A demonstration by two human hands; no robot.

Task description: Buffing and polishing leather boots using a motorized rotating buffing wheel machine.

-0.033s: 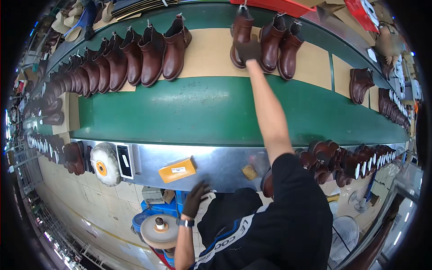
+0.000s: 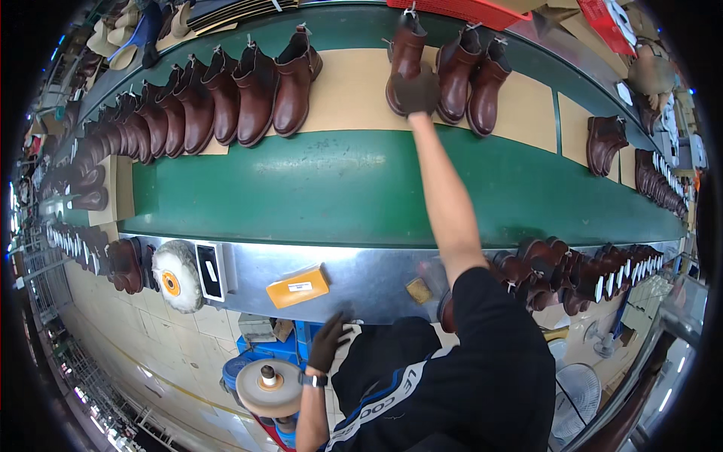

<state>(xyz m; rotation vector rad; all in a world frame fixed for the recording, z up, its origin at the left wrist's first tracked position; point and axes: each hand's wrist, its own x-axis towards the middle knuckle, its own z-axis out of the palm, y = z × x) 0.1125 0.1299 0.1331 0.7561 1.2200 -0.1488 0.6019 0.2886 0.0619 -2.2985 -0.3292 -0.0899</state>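
Note:
My right hand (image 2: 416,92), in a dark glove, reaches across the green bench to a reddish-brown ankle boot (image 2: 407,54). It lies over the boot's toe; the fingers are blurred and partly hidden, so their grip cannot be made out. That boot stands upright on tan card, toe toward me. Just to its right are two matching boots (image 2: 457,79). Near the metal ledge's front edge, my left hand (image 2: 328,343), gloved as well, hangs open with fingers apart and holds nothing. An orange-yellow packet (image 2: 298,287) lies on the ledge beyond it.
A long row of boots (image 2: 197,105) stands at the left, and more boots (image 2: 553,264) crowd the ledge's right. A fluffy white wheel (image 2: 176,276), a phone-like black device (image 2: 210,271) and a small tan block (image 2: 418,290) line the ledge. A round wheel machine (image 2: 269,386) sits below.
My right hand has slid slightly toward me over the boot's toe. The boot has barely shifted. My left hand has moved only a little.

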